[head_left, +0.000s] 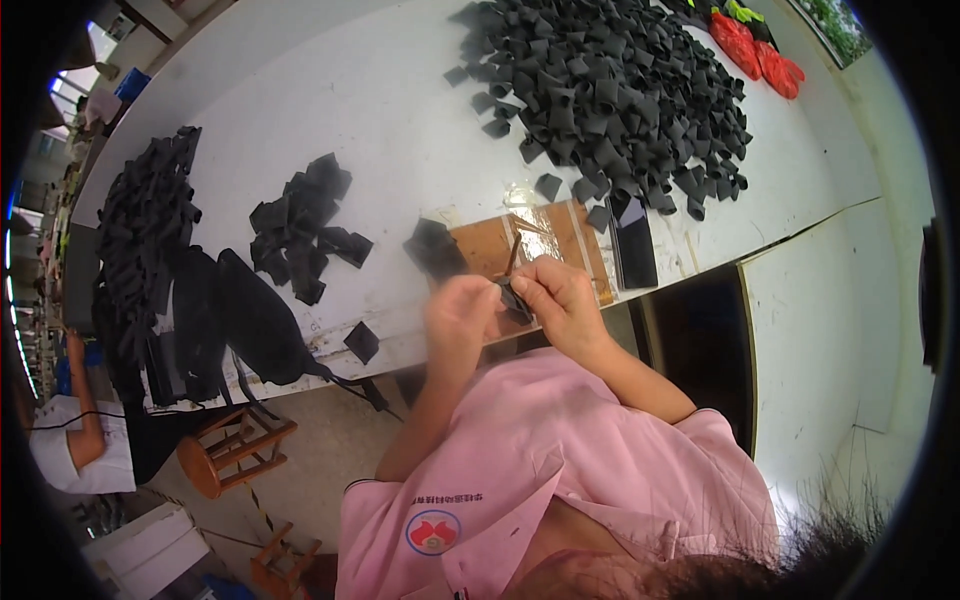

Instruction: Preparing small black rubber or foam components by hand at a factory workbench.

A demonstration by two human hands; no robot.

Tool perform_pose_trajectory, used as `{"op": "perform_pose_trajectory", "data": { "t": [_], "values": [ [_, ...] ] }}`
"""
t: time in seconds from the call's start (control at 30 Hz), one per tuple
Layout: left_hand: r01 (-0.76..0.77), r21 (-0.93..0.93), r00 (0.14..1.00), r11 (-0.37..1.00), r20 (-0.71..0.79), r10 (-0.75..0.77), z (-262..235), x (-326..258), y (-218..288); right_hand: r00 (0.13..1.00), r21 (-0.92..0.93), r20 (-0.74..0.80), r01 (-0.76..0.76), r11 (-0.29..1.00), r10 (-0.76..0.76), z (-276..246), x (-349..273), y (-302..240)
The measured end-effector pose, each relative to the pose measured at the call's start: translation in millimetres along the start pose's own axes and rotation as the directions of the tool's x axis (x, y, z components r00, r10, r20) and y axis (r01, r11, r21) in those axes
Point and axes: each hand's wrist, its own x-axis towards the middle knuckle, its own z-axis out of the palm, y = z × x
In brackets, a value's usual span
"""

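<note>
Close to the table's front edge, my left hand [460, 318] and my right hand [562, 303] meet, fingertips pinched on a small black flat piece [514, 302], perhaps fabric or foam. A thin brown stick [515, 254] rises beside the fingertips; which hand holds it, if either, I cannot tell. Below them lies a brown board [480, 245] with a shiny, wet-looking patch. Several flat black pieces [432, 246] overlap the board's left edge. Further left are a loose stack of black pieces [305, 220] and one single piece [363, 342].
A large heap of curled black pieces [610, 90] covers the far right of the white table [390, 110]. A dark phone-like slab [632, 240] lies right of the board. Red bags [750, 52] sit at the far right corner. Black strips [150, 220] and black pads [258, 315] fill the left end.
</note>
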Motion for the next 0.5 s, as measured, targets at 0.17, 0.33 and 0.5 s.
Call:
{"op": "perform_pose_trajectory", "data": {
  "t": [0.17,0.33,0.5],
  "values": [
    [-0.020,0.019,1.000,1.000,0.020,0.020,4,-7,-2,0.996,-0.045,-0.005,0.092,0.995,-0.092,-1,-3,5],
    [0.003,0.011,1.000,1.000,-0.018,-0.003,7,-9,-2,0.952,0.292,0.117,-0.306,0.906,0.283,-6,-6,2],
    [-0.314,0.347,0.946,0.884,0.036,0.323,13,-11,-10,0.985,0.030,-0.056,0.167,0.986,-0.165,-5,-9,10]
  ]
}}
